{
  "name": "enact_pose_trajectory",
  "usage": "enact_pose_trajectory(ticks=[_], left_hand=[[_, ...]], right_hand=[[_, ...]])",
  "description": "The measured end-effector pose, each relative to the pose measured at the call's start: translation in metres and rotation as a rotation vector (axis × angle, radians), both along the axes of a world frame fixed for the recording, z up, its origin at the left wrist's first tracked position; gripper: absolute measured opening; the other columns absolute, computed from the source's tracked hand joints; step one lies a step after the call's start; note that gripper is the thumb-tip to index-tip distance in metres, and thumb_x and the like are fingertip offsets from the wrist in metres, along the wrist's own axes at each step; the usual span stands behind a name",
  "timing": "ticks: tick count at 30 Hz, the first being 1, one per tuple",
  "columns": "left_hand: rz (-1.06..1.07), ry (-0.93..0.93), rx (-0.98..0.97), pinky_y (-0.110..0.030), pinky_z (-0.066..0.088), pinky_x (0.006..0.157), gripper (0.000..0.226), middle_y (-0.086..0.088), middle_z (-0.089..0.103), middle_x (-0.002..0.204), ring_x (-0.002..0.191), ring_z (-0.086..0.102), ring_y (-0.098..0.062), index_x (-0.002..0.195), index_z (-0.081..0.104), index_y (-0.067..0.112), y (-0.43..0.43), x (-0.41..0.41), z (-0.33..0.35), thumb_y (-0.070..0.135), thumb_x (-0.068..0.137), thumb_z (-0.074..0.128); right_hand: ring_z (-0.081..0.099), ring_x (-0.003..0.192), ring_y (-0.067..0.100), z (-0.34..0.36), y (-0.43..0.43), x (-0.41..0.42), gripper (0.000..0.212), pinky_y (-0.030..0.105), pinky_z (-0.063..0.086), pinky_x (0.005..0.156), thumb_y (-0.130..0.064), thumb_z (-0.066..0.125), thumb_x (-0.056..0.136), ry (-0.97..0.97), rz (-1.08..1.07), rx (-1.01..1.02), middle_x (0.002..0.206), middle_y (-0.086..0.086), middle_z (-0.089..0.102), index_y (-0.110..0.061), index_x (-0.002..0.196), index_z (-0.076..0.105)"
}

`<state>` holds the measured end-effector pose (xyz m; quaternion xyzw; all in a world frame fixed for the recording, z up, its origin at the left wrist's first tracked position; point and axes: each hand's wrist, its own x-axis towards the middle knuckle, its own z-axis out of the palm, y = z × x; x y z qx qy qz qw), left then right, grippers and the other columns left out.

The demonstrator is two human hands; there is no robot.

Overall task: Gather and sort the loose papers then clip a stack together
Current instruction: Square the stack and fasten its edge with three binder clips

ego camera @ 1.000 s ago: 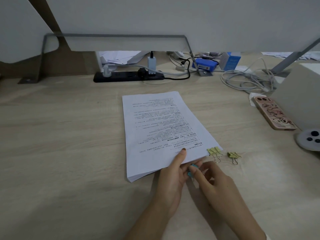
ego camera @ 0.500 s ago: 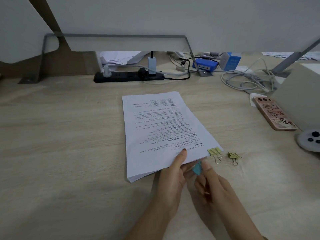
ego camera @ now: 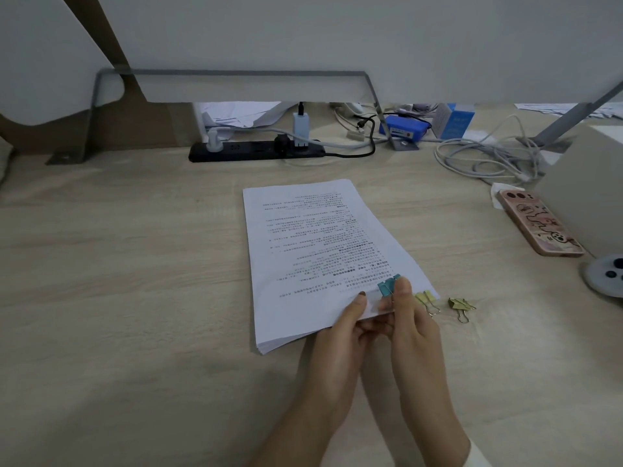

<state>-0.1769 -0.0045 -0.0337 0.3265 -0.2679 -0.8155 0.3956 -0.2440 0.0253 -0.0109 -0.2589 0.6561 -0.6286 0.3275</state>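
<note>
A squared stack of printed white papers [ego camera: 313,251] lies on the wooden desk, text facing away from me. My left hand [ego camera: 340,335] pinches the stack's near edge, thumb on top. My right hand [ego camera: 409,328] holds a teal binder clip [ego camera: 388,285] by its wire handles, over the stack's near right corner. Whether the clip's jaws bite the paper I cannot tell. Two yellow binder clips [ego camera: 425,299] [ego camera: 459,305] lie on the desk just right of that corner.
A phone in a pink case [ego camera: 536,224] lies at the right beside a beige box [ego camera: 593,193]. A black power strip [ego camera: 256,150], tangled cables [ego camera: 488,156] and a blue box [ego camera: 404,126] line the back under the partition.
My right hand has lifted the teal clip from below the stack's edge up onto its near right corner. My left hand stays gripping the papers.
</note>
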Motion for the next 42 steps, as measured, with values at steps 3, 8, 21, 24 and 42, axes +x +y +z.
enact_pose_trajectory(ticks=[3,8,21,24,42], left_hand=[[0.073,0.046,0.021,-0.031,0.053,0.092,0.039,-0.006,0.067,0.120,0.108,0.065,-0.019,0.130,0.051,0.016,-0.003,0.009,-0.001,0.014,0.090,0.052],[0.167,0.042,0.010,-0.027,0.058,0.071,0.041,-0.006,0.069,0.116,0.097,0.070,-0.022,0.130,0.050,0.017,-0.004,0.021,0.001,0.008,0.090,0.051],[0.143,-0.096,-0.048,-0.043,0.053,0.090,0.027,0.003,0.074,0.102,0.090,0.072,-0.020,0.114,0.059,0.024,0.001,0.019,0.006,0.010,0.091,0.054],[0.112,-0.141,-0.078,-0.033,0.056,0.082,0.027,-0.006,0.074,0.104,0.090,0.071,-0.022,0.118,0.060,0.014,0.002,0.018,0.006,0.012,0.091,0.052],[-0.052,-1.308,-1.079,-0.032,-0.001,0.119,0.056,0.017,-0.001,0.155,0.144,-0.011,-0.007,0.147,0.016,0.031,-0.058,0.069,0.008,0.044,0.096,0.035]], right_hand=[[0.064,0.067,0.025,0.003,-0.001,-0.006,0.051,0.041,0.051,0.075,-0.056,0.043,0.077,-0.018,-0.002,0.003,0.059,0.007,0.064,-0.009,0.062,0.056],[0.064,0.053,0.015,0.004,0.000,-0.010,0.052,0.027,0.054,0.063,-0.047,0.041,0.090,-0.039,0.029,0.035,0.054,0.008,0.066,-0.001,0.071,0.057],[0.045,0.033,0.018,0.007,0.019,-0.022,0.055,0.028,0.037,0.037,-0.044,0.022,0.096,-0.132,0.171,0.132,0.041,0.006,0.050,-0.009,0.056,0.037],[0.066,0.056,0.022,0.007,0.020,-0.012,0.057,0.028,0.056,0.049,-0.047,0.028,0.091,-0.105,0.202,0.054,0.065,0.014,0.068,-0.005,0.069,0.059],[0.055,0.031,0.025,0.005,0.005,-0.021,0.051,0.023,0.041,0.031,-0.050,0.033,0.093,-0.049,0.259,0.328,0.045,0.017,0.061,-0.005,0.071,0.044]])
